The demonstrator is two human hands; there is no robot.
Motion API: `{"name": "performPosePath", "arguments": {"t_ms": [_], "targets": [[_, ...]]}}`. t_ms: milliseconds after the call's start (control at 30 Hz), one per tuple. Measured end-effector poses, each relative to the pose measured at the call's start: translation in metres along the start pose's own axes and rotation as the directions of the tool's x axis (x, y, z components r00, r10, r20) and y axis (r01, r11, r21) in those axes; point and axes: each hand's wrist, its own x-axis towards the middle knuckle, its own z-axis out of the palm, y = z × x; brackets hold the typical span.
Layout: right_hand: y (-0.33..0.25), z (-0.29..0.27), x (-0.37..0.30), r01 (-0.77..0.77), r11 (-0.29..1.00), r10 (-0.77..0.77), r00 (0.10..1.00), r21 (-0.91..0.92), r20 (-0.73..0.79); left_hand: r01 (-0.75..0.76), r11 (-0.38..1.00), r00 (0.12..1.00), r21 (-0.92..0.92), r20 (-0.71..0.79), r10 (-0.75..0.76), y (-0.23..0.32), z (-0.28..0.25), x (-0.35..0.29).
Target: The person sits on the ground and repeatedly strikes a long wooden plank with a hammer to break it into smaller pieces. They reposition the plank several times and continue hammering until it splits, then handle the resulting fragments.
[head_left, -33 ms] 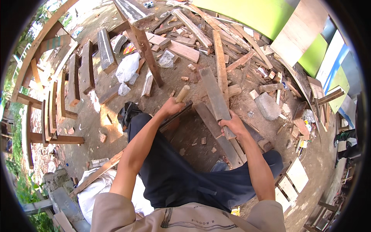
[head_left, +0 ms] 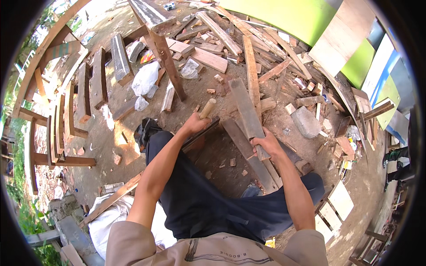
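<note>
My left hand (head_left: 194,123) is closed around a light, round wooden handle (head_left: 208,107), whose end sticks out above my fist; the tool's other end is hidden. A dark, flat, narrow piece (head_left: 202,134) lies right under that hand, and I cannot tell whether the two are joined. On the right, my right hand (head_left: 267,144) grips a weathered grey-brown plank (head_left: 245,106) near its lower end, with the plank slanting away up and left. Beneath it, another dark plank (head_left: 243,146) lies slanted toward my right knee.
Scrap wood (head_left: 279,48) is heaped at the far side. A grey stone block (head_left: 306,122) sits to the right, past the planks. Wooden frames (head_left: 62,159) stand at left, and a thick post (head_left: 166,62) rises ahead. A white sack (head_left: 108,217) lies beside my left hip.
</note>
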Motion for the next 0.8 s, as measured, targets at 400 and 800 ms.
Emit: {"name": "performPosePath", "arguments": {"t_ms": [400,800], "targets": [[0.011,0.037,0.005,-0.02,0.998,0.016,0.998,0.065,0.058,0.014,0.997,1.0,-0.082,0.028,-0.012,0.01,-0.015,-0.005],[0.007,0.036,-0.01,-0.097,0.995,0.1,0.947,-0.024,0.305,0.007,0.985,0.994,-0.171,0.106,0.012,-0.012,-0.017,-0.014]]}}
